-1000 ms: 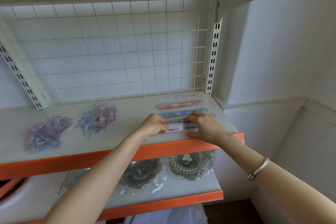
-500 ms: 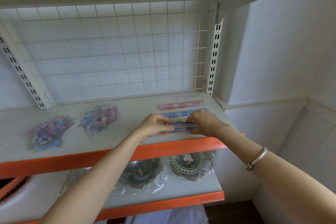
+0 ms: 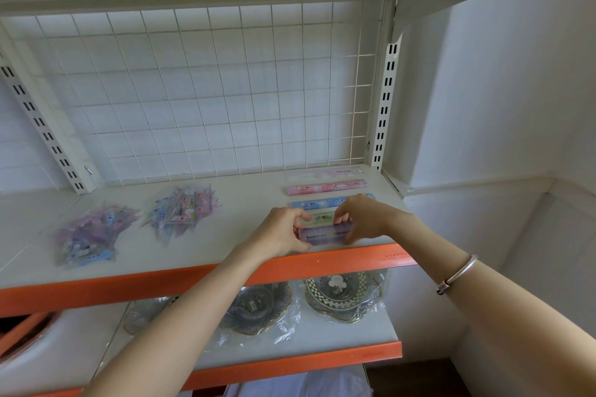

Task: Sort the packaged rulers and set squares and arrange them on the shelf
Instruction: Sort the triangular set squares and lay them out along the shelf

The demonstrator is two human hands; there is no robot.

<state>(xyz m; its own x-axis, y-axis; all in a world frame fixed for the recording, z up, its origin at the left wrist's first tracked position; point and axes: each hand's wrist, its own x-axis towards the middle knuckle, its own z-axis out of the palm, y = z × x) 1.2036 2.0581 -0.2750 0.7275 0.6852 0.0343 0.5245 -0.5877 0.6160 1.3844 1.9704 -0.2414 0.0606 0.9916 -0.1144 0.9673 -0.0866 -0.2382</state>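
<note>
Left hand (image 3: 283, 232), right hand (image 3: 366, 219) pinching purple ruler (image 3: 324, 232), ruler row (image 3: 325, 187) close behind

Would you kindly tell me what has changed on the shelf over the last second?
The left hand and right hand have raised the purple ruler pack from lying flat near the front of the shelf and tipped its face towards the camera, pinching its ends. The pink ruler, blue ruler and set square piles lie as before.
</note>
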